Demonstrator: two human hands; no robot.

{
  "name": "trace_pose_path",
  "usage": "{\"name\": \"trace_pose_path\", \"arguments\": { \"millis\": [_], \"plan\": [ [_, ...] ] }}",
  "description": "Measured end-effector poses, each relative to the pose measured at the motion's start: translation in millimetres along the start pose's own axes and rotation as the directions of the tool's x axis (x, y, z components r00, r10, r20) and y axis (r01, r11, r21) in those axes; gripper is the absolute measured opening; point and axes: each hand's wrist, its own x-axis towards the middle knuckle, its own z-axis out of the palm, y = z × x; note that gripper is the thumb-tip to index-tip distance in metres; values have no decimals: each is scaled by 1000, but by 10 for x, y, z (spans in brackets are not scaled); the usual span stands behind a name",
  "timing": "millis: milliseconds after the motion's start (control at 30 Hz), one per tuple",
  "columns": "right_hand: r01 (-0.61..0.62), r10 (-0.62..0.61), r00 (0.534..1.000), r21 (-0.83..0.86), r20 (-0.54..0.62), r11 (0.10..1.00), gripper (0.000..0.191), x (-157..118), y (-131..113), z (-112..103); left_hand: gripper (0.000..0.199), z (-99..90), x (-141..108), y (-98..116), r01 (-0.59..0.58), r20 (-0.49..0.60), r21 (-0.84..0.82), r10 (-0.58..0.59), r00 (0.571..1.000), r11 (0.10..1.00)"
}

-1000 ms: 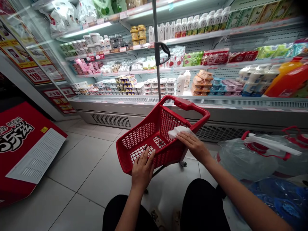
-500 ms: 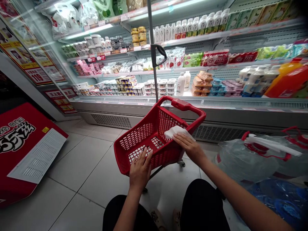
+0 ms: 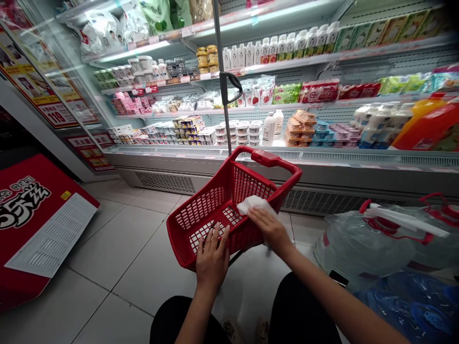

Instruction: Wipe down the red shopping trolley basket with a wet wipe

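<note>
A red plastic shopping cart (image 3: 201,212) with lattice walls stands in front of my knees, its looped handle at the far right. On the rim of its near side rests my left hand (image 3: 212,251), fingers stretched out over the edge. Farther along that same side, my right hand (image 3: 268,227) presses a folded white cloth (image 3: 253,204) onto the rim near the handle end. The cloth drapes over the rim, partly covered by my fingers; whether it is paper or fabric I cannot tell.
Behind the cart runs a refrigerated display case (image 3: 165,167) stocked with dairy goods, with a dark pole handle (image 3: 229,88) before it. Large water bottles (image 3: 358,243) stand on the right. A red promotional box (image 3: 39,215) is at the left on the tiled floor (image 3: 118,248).
My right hand has slid the white cloth along the rim toward the left and nearer to me. My left hand stays on the rim, and the cart appears slightly shifted left.
</note>
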Motion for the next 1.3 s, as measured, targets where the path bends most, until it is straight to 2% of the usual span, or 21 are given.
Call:
{"name": "trace_pose_path", "arguments": {
  "millis": [100,167,267,367,433,533,633,700,800,900,1000,1200,1300],
  "plan": [
    [46,-48,998,58,34,997,66,10,-235,182,73,28,173,156,-92,18,-40,92,996,995],
    [82,-87,994,73,68,994,66,21,-169,146,77,79,269,222,-141,30,-59,143,989,988],
    [61,-62,995,17,81,998,67,41,234,-108,81,169,322,249,-159,42,-39,161,986,987],
    [-79,80,997,-102,6,992,69,59,706,-403,81,221,306,265,-141,52,-22,142,988,990],
    [-135,132,991,-132,-32,982,70,63,845,-480,79,231,298,307,-114,57,-21,115,992,993],
    [-115,114,993,-90,-11,989,69,41,673,-346,78,236,317,399,-86,53,-24,87,995,996],
    [-2,2,998,-1,62,1000,68,2,340,-116,78,247,350,463,-86,51,-37,87,995,996],
    [64,-68,992,43,108,997,68,-7,271,-68,77,252,365,477,-92,57,-43,94,994,995],
    [62,-64,990,19,124,998,70,18,507,-215,77,249,370,473,-101,71,-48,104,992,994],
    [-60,64,997,-74,53,995,72,56,869,-440,80,241,360,479,-102,75,-45,105,992,994],
    [-138,139,990,-101,2,985,74,84,1053,-524,80,245,356,508,-83,69,-40,86,994,996],
    [-167,166,986,-71,-10,983,74,204,1100,-335,88,293,423,518,-85,64,-88,91,994,992],
    [-132,133,990,-26,39,991,70,241,940,-129,95,320,483,491,-72,39,-138,78,996,988]
  ]
}}
